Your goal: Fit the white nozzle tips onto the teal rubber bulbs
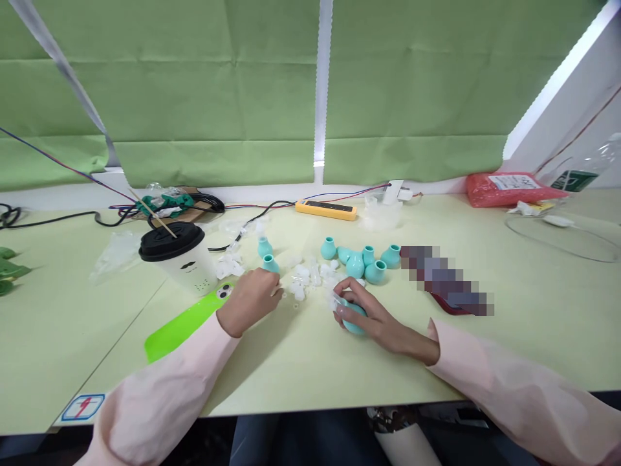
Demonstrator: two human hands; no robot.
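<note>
Bent over the table, my right hand (361, 314) is wrapped round a teal bulb-shaped piece (354, 318), with a clear plastic bit at its fingertips. My left hand (255, 298) is closed beside a teal bulb (270, 263); whatever its fingers hold, if anything, is hidden. Another teal bulb (264, 246) stands just behind that one. Small white and clear plastic pieces (301, 278) lie scattered between my hands. Beyond my right hand is a group of several teal bulbs (356, 264), some upright and some tipped over.
A lidded paper cup (187, 272) and a bright green strip (182, 327) are at the left. A yellow power strip (326, 210) lies at the back among cables. On the right are a blurred phone-like object (446, 283) and a red package (509, 189).
</note>
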